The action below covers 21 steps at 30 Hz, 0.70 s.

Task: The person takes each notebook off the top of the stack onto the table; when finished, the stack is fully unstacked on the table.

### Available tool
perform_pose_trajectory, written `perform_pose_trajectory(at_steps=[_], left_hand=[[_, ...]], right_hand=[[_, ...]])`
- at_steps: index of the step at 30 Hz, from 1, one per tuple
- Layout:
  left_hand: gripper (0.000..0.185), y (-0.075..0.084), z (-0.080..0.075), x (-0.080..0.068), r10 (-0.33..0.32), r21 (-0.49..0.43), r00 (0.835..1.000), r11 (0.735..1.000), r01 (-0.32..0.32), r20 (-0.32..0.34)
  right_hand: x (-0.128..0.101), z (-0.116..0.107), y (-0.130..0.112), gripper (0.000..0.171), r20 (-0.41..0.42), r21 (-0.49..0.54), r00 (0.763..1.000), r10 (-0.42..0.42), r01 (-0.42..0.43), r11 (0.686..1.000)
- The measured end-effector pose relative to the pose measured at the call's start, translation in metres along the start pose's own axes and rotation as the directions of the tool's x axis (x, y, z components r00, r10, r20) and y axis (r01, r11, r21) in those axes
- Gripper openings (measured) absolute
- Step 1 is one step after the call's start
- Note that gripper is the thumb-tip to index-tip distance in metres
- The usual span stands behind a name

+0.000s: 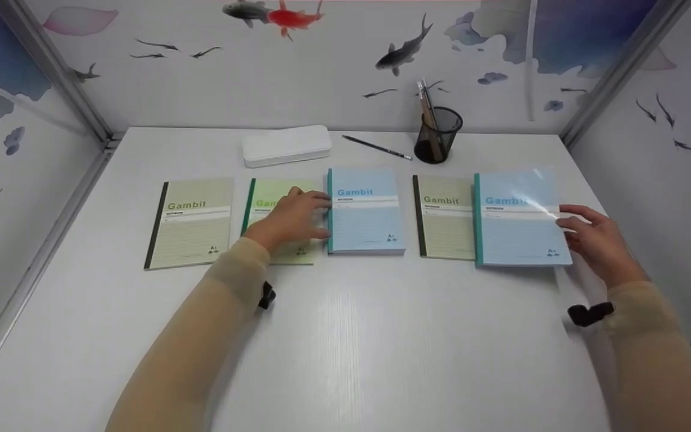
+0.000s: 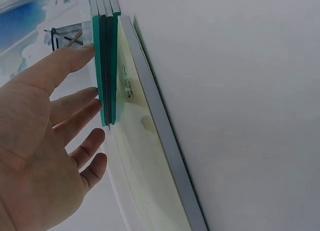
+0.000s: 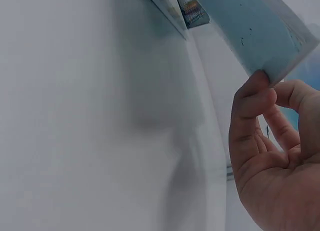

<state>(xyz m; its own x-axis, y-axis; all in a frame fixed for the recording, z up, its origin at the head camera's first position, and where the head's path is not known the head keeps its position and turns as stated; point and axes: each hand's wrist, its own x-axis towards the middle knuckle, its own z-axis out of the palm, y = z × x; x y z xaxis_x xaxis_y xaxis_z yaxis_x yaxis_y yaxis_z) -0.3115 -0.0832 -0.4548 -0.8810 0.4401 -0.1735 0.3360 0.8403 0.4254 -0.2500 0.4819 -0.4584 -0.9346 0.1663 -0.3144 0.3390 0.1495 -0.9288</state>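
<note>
My left hand (image 1: 291,219) reaches over a green notebook (image 1: 285,255), its fingertips against the teal spine side of a blue notebook (image 1: 369,225) in the middle. The left wrist view shows this blue one atop a small stack (image 2: 105,71) of notebooks with teal and dark spines. Fingers and thumb touch the spines without curling round them. At the right, my right hand (image 1: 600,243) pinches the right edge of another blue notebook (image 1: 522,237). In the right wrist view this notebook (image 3: 250,36) is tilted, its held edge raised off the table. Its left part overlaps an olive notebook (image 1: 446,231).
Another olive notebook (image 1: 192,231) lies at the far left. Behind the row are a white case (image 1: 287,147), a pencil (image 1: 376,147) and a black mesh cup (image 1: 438,138) with pencils. Printed walls (image 1: 321,90) enclose the white table (image 1: 345,348) at the back and sides.
</note>
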Motion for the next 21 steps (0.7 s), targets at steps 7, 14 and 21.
perform_pose_trajectory(at_steps=[7, 14, 21], left_hand=[[0.068, 0.000, -0.001, 0.001, 0.002, 0.007, 1.000, 1.000, -0.002, 0.001], [0.069, 0.002, 0.000, 0.001, -0.013, 0.007, 1.000, 1.000, 0.013, 0.018], [0.068, 0.003, 0.000, 0.001, -0.020, 0.035, 1.000, 0.999, 0.020, 0.010]], right_hand=[[0.005, -0.032, 0.003, 0.039, -0.053, -0.050, 0.998, 0.032, -0.034, 0.998], [0.009, -0.049, 0.004, 0.059, -0.065, -0.236, 0.996, 0.056, -0.070, 0.969], [0.016, -0.042, 0.003, 0.071, -0.120, -0.376, 0.992, 0.035, -0.078, 0.923]])
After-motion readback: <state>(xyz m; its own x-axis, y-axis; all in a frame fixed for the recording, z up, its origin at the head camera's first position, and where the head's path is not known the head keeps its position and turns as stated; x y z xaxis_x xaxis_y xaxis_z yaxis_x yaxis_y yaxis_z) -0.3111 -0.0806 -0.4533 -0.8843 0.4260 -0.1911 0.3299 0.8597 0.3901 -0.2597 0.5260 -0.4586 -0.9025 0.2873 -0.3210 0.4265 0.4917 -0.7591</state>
